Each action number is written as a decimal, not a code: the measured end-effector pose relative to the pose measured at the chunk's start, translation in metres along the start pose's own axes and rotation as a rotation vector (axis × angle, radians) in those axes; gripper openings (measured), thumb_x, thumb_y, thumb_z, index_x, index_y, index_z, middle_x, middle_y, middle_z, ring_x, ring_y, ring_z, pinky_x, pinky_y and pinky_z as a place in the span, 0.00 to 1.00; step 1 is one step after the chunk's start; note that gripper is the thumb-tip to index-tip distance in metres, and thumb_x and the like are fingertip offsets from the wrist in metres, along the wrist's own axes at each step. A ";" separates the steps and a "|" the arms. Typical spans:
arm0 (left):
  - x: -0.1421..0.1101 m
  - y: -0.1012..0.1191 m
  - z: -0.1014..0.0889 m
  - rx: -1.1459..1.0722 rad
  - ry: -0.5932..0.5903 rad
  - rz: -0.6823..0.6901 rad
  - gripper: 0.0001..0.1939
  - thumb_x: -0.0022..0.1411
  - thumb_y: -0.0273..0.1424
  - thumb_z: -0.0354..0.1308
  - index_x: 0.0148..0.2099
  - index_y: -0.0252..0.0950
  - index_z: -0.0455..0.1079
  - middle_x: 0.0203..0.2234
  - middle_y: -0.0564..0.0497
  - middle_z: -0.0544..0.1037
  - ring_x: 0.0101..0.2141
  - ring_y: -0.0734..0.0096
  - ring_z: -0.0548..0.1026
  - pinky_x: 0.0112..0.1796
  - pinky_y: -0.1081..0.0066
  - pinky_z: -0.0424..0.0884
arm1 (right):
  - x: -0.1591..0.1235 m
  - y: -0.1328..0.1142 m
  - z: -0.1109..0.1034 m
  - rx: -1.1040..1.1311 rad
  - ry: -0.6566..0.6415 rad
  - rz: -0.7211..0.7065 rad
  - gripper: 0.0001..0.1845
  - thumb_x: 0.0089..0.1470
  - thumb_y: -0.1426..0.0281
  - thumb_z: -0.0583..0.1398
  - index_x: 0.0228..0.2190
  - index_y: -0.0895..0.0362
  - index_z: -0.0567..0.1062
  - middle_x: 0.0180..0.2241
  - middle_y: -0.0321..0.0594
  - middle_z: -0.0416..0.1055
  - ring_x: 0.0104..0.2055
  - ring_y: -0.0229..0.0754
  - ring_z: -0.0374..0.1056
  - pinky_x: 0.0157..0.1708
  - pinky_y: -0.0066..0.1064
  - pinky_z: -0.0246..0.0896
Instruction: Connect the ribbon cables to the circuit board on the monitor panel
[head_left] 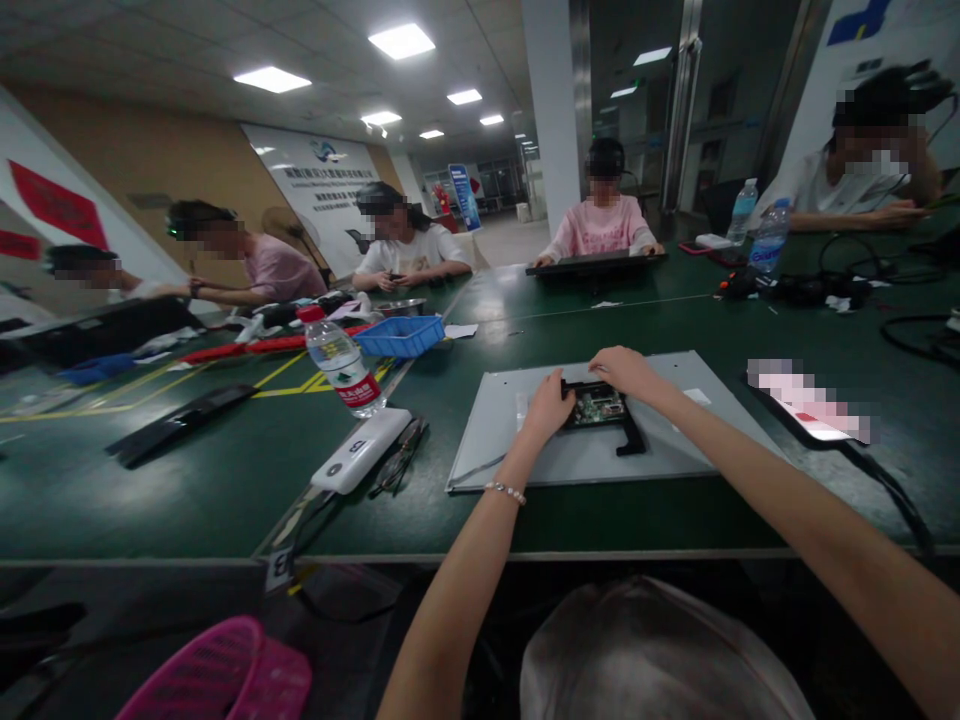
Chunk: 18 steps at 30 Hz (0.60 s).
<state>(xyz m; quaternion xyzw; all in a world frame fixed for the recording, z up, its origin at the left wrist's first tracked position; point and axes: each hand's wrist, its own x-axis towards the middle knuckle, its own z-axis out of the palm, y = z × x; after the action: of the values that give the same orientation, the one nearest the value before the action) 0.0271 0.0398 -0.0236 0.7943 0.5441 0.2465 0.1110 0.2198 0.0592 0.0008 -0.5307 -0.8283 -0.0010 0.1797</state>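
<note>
"What are our fingers doing?"

"Our left hand (551,404) is holding the left side of the black frame (634,434), fingers bent in close. Our right hand (624,371) is reaching over the far edge. We can't tell if those fingers are pinching or only touching."

"Where is the frame sitting?"

"It's lying on the gray panel (480,440) in front of us. A green board (602,407) is showing inside it."

"Which step are we doing?"

"We think we're working on the frame's edge. We can't tell if we're fitting it or loosening it."

"What is the next move asking for?"

"Probably a steady left hand and soft right fingers, not pushing on the board's tiny parts."

"What's sitting around us?"

"A bottle (341,365) and glasses (399,460) are resting on our left, and a phone (799,402) is glowing on our right. Across from us, a person in pink (600,228) is sitting."
</note>
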 end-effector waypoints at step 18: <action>-0.009 0.012 -0.012 -0.040 0.001 0.070 0.27 0.66 0.38 0.48 0.62 0.29 0.52 0.58 0.37 0.63 0.57 0.60 0.63 0.56 0.65 0.59 | -0.044 0.069 -0.007 0.091 -0.123 0.063 0.16 0.55 0.64 0.57 0.43 0.55 0.77 0.46 0.45 0.73 0.47 0.49 0.68 0.48 0.38 0.61</action>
<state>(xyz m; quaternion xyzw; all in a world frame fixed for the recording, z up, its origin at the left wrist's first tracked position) 0.0288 0.0260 -0.0105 0.8103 0.5108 0.2617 0.1178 0.2995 0.0493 -0.0190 -0.5467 -0.8200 0.0747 0.1522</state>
